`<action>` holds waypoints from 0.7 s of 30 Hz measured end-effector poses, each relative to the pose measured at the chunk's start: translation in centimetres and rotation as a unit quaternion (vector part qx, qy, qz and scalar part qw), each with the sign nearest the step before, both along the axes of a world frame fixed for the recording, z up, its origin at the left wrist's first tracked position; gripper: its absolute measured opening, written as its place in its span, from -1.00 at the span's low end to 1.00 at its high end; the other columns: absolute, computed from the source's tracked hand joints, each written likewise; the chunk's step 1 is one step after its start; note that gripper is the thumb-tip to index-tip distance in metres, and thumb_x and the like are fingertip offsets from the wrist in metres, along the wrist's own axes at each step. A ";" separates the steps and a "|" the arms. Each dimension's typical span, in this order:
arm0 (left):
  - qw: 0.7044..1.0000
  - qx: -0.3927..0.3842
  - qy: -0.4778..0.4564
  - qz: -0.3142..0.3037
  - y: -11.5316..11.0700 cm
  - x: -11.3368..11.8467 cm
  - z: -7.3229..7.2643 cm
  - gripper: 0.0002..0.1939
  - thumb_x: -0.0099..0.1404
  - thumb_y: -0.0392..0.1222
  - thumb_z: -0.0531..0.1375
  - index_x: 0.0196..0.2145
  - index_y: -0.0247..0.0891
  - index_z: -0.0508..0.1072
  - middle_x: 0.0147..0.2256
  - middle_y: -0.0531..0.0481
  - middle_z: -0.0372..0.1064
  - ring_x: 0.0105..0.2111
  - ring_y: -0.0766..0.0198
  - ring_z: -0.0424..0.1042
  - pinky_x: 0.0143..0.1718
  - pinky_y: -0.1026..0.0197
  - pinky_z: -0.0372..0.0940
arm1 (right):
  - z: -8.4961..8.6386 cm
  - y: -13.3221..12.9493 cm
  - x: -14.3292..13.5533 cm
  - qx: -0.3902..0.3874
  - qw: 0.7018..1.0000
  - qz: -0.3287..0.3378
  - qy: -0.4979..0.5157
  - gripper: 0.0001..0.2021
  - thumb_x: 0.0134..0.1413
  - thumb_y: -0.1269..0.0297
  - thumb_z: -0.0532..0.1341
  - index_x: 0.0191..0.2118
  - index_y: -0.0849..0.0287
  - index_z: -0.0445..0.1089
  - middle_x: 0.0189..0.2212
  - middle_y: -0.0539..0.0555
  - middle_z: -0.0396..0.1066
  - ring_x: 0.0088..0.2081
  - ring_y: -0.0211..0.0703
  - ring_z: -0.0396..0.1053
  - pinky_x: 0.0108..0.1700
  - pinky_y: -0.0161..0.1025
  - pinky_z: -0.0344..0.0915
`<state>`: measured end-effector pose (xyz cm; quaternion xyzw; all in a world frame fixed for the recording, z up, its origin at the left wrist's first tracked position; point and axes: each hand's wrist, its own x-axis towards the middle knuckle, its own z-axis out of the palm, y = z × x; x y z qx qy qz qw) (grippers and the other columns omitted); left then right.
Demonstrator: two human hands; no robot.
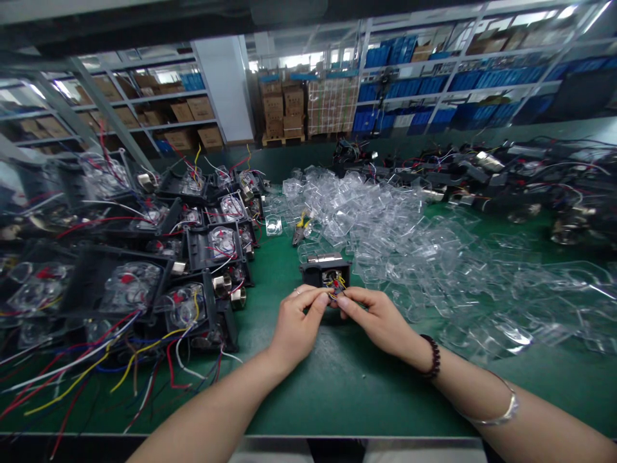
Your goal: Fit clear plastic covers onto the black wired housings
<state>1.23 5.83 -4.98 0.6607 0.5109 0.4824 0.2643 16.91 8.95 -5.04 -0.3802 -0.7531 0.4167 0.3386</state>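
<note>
A small black housing [312, 273] with a silver metal fitting [324, 257] along its far side stands on the green table in front of me. Red and yellow wires [340, 281] come out of its opening. My left hand [301, 318] pinches the wires between thumb and forefinger at the housing's near edge. Beside it, almost touching, my right hand [373, 316] also has thumb and fingers closed on the wires. The fingertips cover the wire ends. Beyond the housing lie pliers [299, 231] with yellow handles.
Wired black housings [197, 247] crowd the left, their loose wires trailing toward the front. A wide heap of clear plastic covers [400, 238] spreads right of centre. More dark wired assemblies [501, 173] line the back right. Shelves with blue bins [409, 88] stand behind.
</note>
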 end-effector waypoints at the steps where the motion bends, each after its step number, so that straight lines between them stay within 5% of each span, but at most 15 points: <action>1: 1.000 0.014 0.006 -0.005 -0.1 0.0 -0.1 -0.76 0.26 -0.24 0.05 -0.25 -0.29 0.51 -0.36 -0.08 0.48 -0.31 0.25 0.42 -0.23 0.21 0.31 | 0.0 0.0 0.0 -0.011 1.000 -0.006 0.007 -0.67 0.13 0.17 0.03 -0.58 0.20 0.28 -0.60 0.00 0.32 -0.49 -0.25 0.26 -0.39 -0.32 0.18; 11: 0.990 0.107 0.093 -0.016 -0.3 -0.1 -0.6 -0.73 0.25 -0.32 0.04 -0.14 -0.31 0.45 -0.31 -0.11 0.46 -0.29 0.27 0.43 -0.22 0.25 0.34 | 0.0 0.1 0.0 -0.037 0.999 -0.018 0.022 -0.67 0.10 0.15 0.05 -0.59 0.20 0.29 -0.61 -0.01 0.32 -0.49 -0.25 0.26 -0.38 -0.32 0.19; 21: 0.993 0.074 0.090 -0.021 -0.2 0.1 -0.8 -0.72 0.27 -0.27 0.06 -0.08 -0.32 0.42 -0.28 -0.12 0.45 -0.29 0.25 0.43 -0.23 0.22 0.34 | -0.2 0.1 0.0 -0.025 0.999 -0.007 0.027 -0.65 0.12 0.11 0.04 -0.57 0.20 0.27 -0.58 -0.01 0.30 -0.47 -0.25 0.25 -0.36 -0.32 0.18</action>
